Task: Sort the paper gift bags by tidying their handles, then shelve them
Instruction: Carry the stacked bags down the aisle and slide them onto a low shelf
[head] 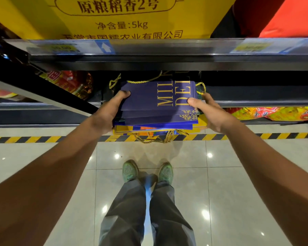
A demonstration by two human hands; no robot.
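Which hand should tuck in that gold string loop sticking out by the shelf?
The right hand. The loose gold rope handle loop sticks out just above its thumb, while the left hand holds the flat blue paper gift bags on the far side.

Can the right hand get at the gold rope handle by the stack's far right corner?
Probably yes. The right hand grips the bag stack just below the looped rope handle, with nothing between them, but it would have to loosen its grip on the stack.

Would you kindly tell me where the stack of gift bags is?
Head view, centre: the stack of gift bags is held between the left hand and right hand, at the lower shelf's edge.
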